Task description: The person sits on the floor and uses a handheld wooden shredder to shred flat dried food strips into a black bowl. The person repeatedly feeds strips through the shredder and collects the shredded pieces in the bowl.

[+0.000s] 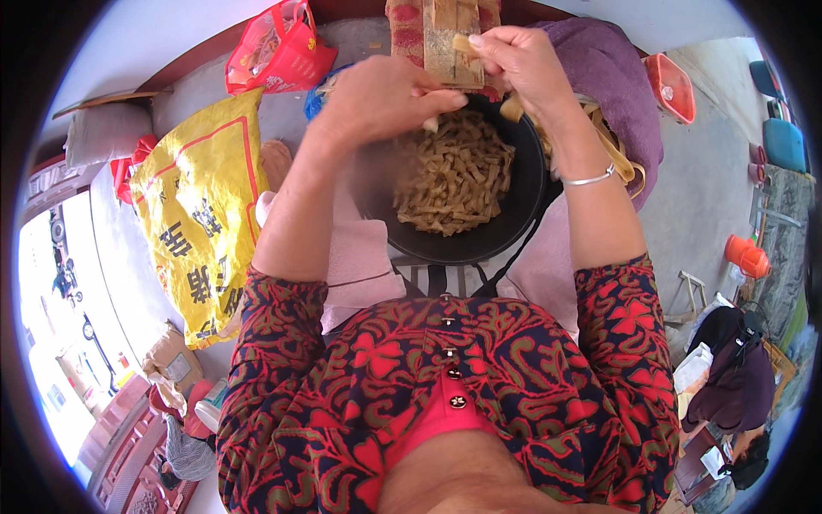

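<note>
My right hand (523,67) pinches a tan, pliable strip (463,45) between thumb and fingers. One end sticks out past the thumb, and a lower tan piece (512,109) hangs beneath the hand. My left hand (388,96) is over the upper left rim of a black round pan (526,225), thumb stretched to the right. A pale tip shows under that thumb; I cannot tell whether it is a fingertip or a piece. Inside the pan lies a heap of short, brownish cut pieces (456,173). Beyond it is a wooden board (453,67) with pale crumbs on it.
Long tan strips (603,135) lie by a purple cloth (610,83) right of the pan. On the left are a yellow printed sack (199,212) and a red bag (282,58). Pink cloth (356,257) covers my lap. An orange basket (671,87) stands farther right. Another person (732,385) is at the lower right.
</note>
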A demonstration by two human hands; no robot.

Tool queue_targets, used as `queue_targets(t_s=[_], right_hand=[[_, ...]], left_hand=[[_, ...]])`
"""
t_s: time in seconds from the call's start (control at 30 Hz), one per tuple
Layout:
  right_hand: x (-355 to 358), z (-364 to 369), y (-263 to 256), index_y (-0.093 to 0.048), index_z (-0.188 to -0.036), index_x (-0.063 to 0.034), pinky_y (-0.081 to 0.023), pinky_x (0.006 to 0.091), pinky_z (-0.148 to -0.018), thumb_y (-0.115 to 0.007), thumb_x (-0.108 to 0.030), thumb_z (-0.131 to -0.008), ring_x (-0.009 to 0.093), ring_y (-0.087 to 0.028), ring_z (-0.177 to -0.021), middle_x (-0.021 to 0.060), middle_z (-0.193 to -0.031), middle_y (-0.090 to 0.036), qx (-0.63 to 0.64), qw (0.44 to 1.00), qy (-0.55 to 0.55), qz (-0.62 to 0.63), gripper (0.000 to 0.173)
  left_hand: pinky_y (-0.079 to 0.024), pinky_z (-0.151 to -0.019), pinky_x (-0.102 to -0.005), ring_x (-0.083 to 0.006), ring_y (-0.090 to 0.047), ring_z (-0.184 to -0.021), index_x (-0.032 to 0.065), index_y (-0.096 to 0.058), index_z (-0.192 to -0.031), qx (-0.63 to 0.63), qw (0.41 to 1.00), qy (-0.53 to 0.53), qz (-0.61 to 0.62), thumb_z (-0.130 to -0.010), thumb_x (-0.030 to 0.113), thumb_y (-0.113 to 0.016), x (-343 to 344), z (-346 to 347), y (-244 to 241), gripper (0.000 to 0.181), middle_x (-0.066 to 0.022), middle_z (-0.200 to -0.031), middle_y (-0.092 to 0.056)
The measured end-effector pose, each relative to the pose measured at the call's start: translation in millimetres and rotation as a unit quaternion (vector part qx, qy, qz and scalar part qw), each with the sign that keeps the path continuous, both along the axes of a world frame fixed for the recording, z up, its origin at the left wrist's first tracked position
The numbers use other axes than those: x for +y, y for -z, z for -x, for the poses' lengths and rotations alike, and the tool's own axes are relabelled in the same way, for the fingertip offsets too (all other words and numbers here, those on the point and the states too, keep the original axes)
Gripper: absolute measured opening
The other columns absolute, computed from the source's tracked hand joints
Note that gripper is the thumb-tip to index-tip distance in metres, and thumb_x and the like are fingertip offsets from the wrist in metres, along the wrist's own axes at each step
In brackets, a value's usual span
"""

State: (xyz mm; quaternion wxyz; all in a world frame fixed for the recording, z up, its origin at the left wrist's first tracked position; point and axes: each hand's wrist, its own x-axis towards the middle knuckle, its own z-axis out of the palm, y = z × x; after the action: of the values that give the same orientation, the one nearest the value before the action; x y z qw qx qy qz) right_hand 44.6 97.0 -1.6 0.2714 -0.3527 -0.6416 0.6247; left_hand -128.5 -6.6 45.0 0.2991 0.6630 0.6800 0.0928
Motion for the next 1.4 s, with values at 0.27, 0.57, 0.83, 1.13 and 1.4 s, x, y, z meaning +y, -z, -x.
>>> queue_targets(t_s=[0.27, 0.57, 0.83, 1.13, 1.4], right_hand=[[-34, 13, -7, -0.063, -0.089, -0.0037, -0.032, 0.0184, -0.044, -0.053, -0.025, -0.097, 0.003, -0.041, -0.048, -0.0037, -0.063, -0.051, 0.173, 0.925, -0.132, 0.313, 0.025], [-40, 4, -35, -0.064, -0.097, 0.0005, -0.031, 0.0173, -0.045, -0.053, -0.021, -0.097, 0.001, -0.037, -0.049, -0.0043, -0.063, -0.048, 0.125, 0.952, -0.207, 0.189, 0.024], [-54, 19, -28, -0.059, -0.106, 0.0002, -0.044, 0.0289, -0.058, -0.056, -0.024, -0.093, 0.016, -0.050, -0.059, 0.0019, -0.073, -0.057, 0.031, 0.940, -0.064, -0.335, 0.027], [-33, -8, 8, -0.057, -0.121, -0.0083, -0.037, 0.0167, -0.053, -0.044, -0.028, -0.100, 0.003, -0.047, -0.060, -0.0032, -0.077, -0.056, 0.056, 0.997, 0.001, 0.056, 0.032], [-20, -33, -3, -0.058, -0.114, -0.0046, -0.028, 0.0198, -0.036, -0.046, -0.026, -0.097, 0.005, -0.027, -0.037, -0.0050, -0.053, -0.033, 0.145, 0.918, -0.060, 0.365, 0.030]], left_hand=[[-0.048, -0.066, -0.0323, -0.0186, -0.058, -0.064, 0.0004, -0.063, -0.109, -0.585, 0.752, -0.270, -0.138, -0.102, 0.029, -0.029, 3, -37, 32, 0.045, -0.0066, -0.071, -0.061], [-0.026, -0.043, -0.0275, -0.0099, -0.027, -0.046, 0.0110, -0.045, -0.073, -0.654, 0.581, -0.269, -0.403, -0.102, 0.037, -0.036, 10, 22, -19, 0.040, 0.0028, -0.058, -0.034], [-0.051, -0.077, -0.0426, -0.0271, -0.062, -0.087, -0.0003, -0.062, -0.107, -0.206, 0.781, -0.053, -0.587, -0.099, 0.030, -0.032, -3, -19, 30, 0.043, -0.0133, -0.099, -0.065], [-0.046, -0.080, -0.0407, -0.0350, -0.056, -0.095, -0.0016, -0.065, -0.078, -0.365, 0.885, -0.193, -0.215, -0.064, -0.002, -0.056, 4, -35, 8, 0.017, -0.0168, -0.100, -0.057], [-0.048, -0.063, -0.0417, -0.0347, -0.059, -0.073, 0.0023, -0.055, -0.062, -0.220, 0.806, -0.069, -0.546, -0.059, 0.006, -0.057, 6, -38, 23, 0.005, -0.0157, -0.071, -0.059]])
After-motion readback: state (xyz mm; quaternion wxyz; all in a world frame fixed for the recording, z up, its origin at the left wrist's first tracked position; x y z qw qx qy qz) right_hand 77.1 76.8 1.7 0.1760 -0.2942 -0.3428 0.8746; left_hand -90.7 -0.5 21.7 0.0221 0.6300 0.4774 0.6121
